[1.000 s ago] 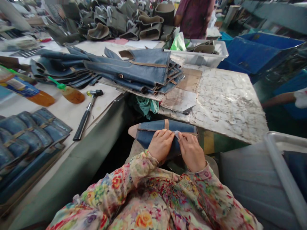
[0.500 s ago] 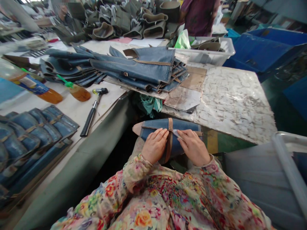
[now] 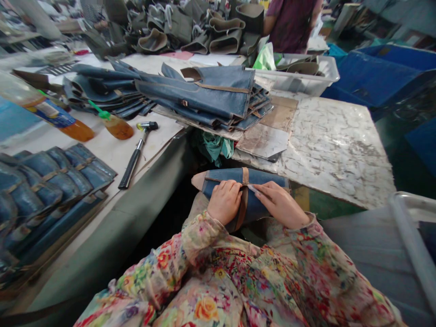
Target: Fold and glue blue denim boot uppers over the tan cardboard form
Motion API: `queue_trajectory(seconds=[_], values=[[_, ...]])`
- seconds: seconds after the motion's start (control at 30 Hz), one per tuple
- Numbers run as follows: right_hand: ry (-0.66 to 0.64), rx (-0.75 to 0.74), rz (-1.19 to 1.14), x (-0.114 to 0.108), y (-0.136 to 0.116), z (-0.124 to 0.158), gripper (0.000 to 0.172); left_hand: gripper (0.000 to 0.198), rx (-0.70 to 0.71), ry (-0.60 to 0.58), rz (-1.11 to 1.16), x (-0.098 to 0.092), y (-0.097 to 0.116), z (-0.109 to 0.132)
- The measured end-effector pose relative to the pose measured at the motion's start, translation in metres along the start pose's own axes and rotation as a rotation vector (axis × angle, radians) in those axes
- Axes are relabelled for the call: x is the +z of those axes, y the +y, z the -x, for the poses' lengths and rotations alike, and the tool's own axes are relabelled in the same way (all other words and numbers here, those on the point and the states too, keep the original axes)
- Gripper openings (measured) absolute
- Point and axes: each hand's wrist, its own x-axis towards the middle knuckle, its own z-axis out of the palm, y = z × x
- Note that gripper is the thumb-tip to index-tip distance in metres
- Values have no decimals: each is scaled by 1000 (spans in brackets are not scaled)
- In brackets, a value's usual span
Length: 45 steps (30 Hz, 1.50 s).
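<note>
The blue piece (image 3: 262,178) lies across the person's lap, just in front of the worktop (image 3: 334,136) edge, with a tan strap (image 3: 244,175) running down over its middle. It looks like a light, flat, folded panel of soft denim-like stuff: limp enough to sag off the knee, not fragile, with a dull face that should not slip much. I judge the best hold to be on both sides of the strap, near the top fold, so that the panel stays taut and the strap does not wander.

The left hand (image 3: 225,200) sits left of the strap, fingers (image 3: 231,185) curled down and clamped on the piece. The right hand (image 3: 281,205) lies flatter on the right and pinches a pale bit (image 3: 252,187) at the strap's edge; what that bit is I cannot tell.

A second ago the two hands met over the strap and hid most of it. Now they are parted, the strap shows between them down to the lower edge, and the left hand has closed up to it. The hammer (image 3: 134,154) and the stack (image 3: 204,93) on the worktop lie as before.
</note>
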Motion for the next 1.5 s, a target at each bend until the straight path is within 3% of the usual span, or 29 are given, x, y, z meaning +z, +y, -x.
queue_trajectory(seconds=[0.23,0.4,0.57,0.83,1.23,1.5], values=[[-152,17,171,-12,-15,-12,30,16,113,-35,-80,-2,1,-7],[-64,5,295,-4,-23,-4,28,19,179,-4,-132,-1,0,1],[31,-29,275,2,-22,4,29,25,239,18,-151,5,-1,1],[-10,-49,187,-1,-13,-2,31,31,278,-16,-134,7,-4,-2],[-13,87,434,11,-33,-16,28,23,263,-9,-65,7,-5,-11],[42,7,451,6,-21,2,29,30,228,22,-80,8,-7,3]])
